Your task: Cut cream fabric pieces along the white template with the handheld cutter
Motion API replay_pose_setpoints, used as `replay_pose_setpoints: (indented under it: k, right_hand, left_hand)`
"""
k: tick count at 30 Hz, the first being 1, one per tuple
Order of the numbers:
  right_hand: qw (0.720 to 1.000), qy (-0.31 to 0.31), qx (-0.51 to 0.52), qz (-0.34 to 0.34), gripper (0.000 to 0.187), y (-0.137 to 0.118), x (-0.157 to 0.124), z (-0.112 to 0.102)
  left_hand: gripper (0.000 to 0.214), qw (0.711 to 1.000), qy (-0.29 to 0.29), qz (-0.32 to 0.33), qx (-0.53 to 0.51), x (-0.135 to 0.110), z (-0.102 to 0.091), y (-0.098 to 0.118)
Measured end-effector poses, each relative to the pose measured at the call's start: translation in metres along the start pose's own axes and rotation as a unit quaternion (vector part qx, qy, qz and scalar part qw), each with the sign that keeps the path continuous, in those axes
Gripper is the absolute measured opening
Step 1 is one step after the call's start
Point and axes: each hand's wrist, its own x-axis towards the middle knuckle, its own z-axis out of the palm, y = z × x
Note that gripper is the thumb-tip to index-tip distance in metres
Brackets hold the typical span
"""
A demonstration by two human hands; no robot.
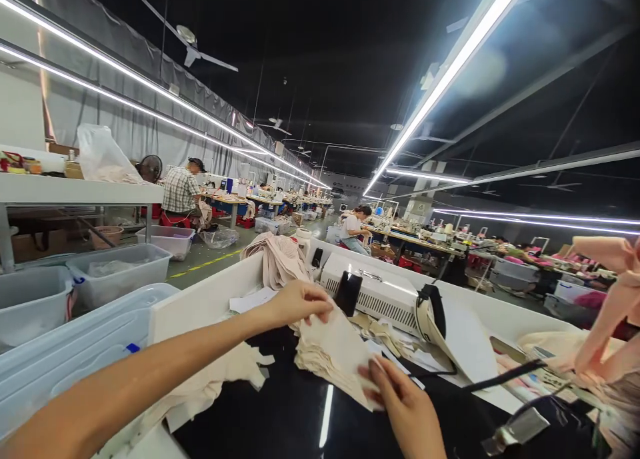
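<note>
My left hand (pixel 300 302) pinches the top edge of a cream fabric piece (pixel 345 342). At its lower right corner, the thumb and fingers of my right hand (pixel 403 396) close on the same piece. Directly under it lies a stack of similar cream pieces (pixel 313 362) on the glossy black tabletop (pixel 270 419). Below my left forearm, a loose heap of cream fabric (pixel 225 376) hangs over the table's left side, with small pale tabs along its edge.
A white machine housing (pixel 370 292) with a phone (pixel 349 292) leaning on it stands behind the stack. Draped fabric (pixel 280 256) lies at the back left. Plastic bins (pixel 120 272) line the left. At right are a metal clamp (pixel 517 432) and pink fabric (pixel 607 312). People sit at sewing tables beyond.
</note>
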Motion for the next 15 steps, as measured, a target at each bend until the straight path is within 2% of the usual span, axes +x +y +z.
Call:
replay_pose_setpoints:
  k: [3, 5, 11, 15]
  right_hand:
    - [0.996, 0.058, -0.047, -0.044, 0.059, 0.012, 0.038, 0.005]
    - [0.992, 0.064, -0.083, -0.074, 0.055, 0.024, 0.05, 0.011]
    - [0.972, -0.025, -0.197, -0.122, 0.044, 0.067, 0.035, 0.029]
    - [0.949, -0.056, -0.272, -0.148, 0.046, 0.078, 0.025, 0.032]
  left_hand:
    - [0.03, 0.997, 0.043, 0.052, 0.025, 0.026, -0.001, -0.011]
    - [0.026, 0.995, 0.045, 0.068, 0.05, 0.03, 0.002, -0.028]
    - [0.019, 0.988, -0.022, 0.074, 0.134, 0.007, 0.019, -0.094]
    - [0.025, 0.982, -0.046, 0.071, 0.168, -0.004, 0.025, -0.11]
